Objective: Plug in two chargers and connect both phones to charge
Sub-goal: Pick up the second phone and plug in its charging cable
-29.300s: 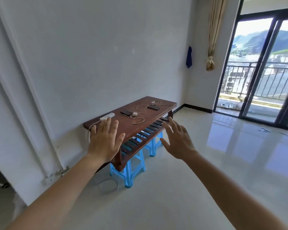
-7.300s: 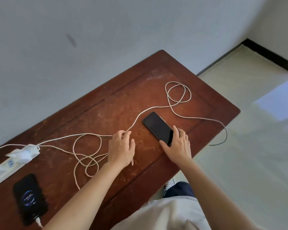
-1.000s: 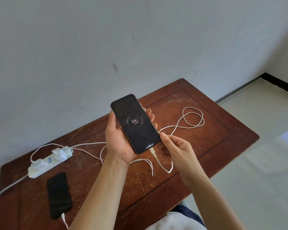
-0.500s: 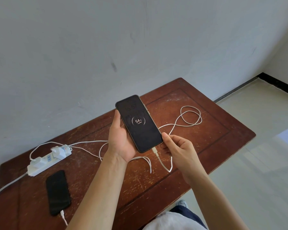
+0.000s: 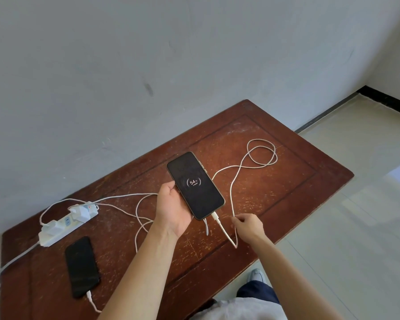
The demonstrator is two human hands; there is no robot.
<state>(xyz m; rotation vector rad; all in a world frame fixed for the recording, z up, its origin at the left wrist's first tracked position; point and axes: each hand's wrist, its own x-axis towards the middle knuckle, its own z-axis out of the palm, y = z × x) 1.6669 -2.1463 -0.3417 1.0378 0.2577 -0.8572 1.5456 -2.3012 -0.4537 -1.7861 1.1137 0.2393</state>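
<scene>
Here a scratched, reddish-brown wooden table (image 5: 286,181) is set against a plain wall. A white power strip (image 5: 65,224) with two chargers (image 5: 79,212) lies at its left end. A flat black phone (image 5: 81,266) lies nearby, cabled. A second phone (image 5: 195,185), showing 54%, is gripped by the left hand (image 5: 173,212). Its braided white cable (image 5: 259,155), looped, is pinched by the right hand (image 5: 248,226).

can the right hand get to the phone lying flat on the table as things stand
Probably not easily. The right hand pinches the white cable on the table's right half, while the flat phone lies far left. The left forearm and the lit phone held in the left hand sit between.
</scene>
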